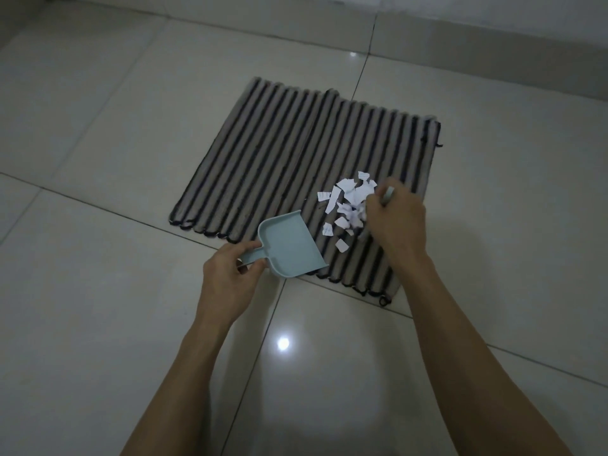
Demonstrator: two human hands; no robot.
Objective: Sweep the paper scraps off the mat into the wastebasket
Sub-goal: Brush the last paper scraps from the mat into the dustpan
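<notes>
The left hand [230, 274] gripped the handle of a pale blue dustpan [289, 246] whose pan lay at the near edge of the striped mat [279, 153]. Just beyond, the right hand [394, 218] curled around a small brush handle [388, 194], against the paper scraps [345, 205] clustered on the mat's near right part. Pale floor tiles [98, 110] spread all around.

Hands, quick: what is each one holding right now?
Left hand: grips the dustpan by its handle.
Right hand: curled round a small brush, mostly hidden.
</notes>
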